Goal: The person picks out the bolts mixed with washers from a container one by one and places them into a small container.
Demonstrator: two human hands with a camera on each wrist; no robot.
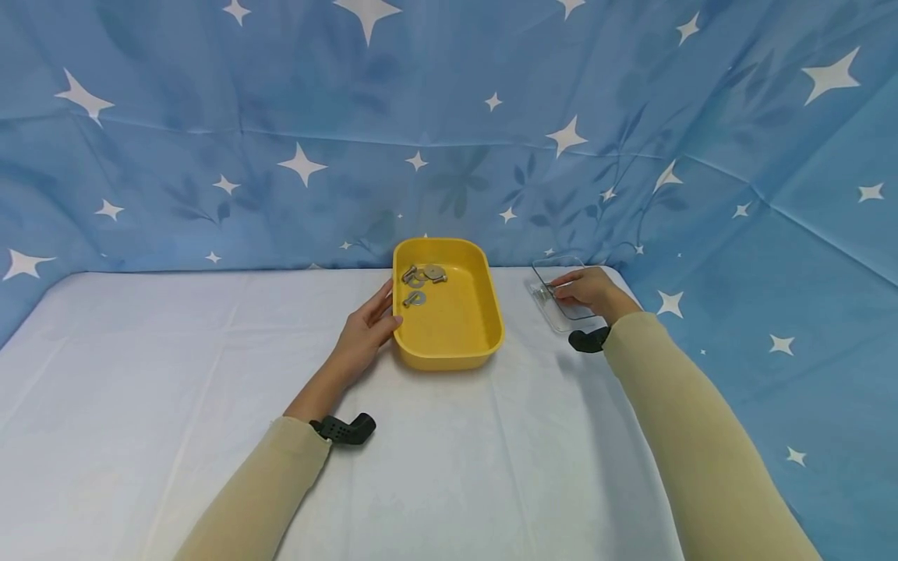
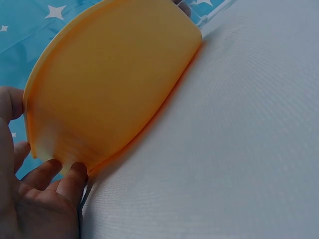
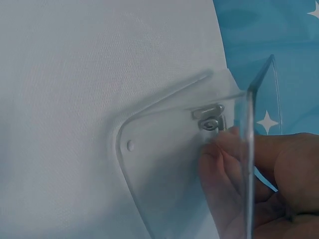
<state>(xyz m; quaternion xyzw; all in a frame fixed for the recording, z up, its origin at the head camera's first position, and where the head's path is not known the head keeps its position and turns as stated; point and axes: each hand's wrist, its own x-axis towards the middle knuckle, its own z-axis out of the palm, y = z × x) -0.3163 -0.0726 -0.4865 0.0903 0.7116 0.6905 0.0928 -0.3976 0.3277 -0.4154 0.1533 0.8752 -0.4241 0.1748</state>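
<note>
Here, yellow tray point(image 1: 449, 327) lengthwise away, left hand point(image 1: 365, 331) alongside

I see a white table cloth point(image 1: 140, 374) over the whole work surface, w/ soft creases. Behind and at the right side hangs a blue backdrop point(image 1: 449, 140), printed w/ white stars point(image 1: 831, 74) and faint darker leaf shapes point(image 1: 456, 183).

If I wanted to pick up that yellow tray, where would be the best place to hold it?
Probably by the long sides of the yellow tray, one of the hands on each, from above: its rim flares outward, giving fingers a lip. The left hand already touches the left wall.
</note>
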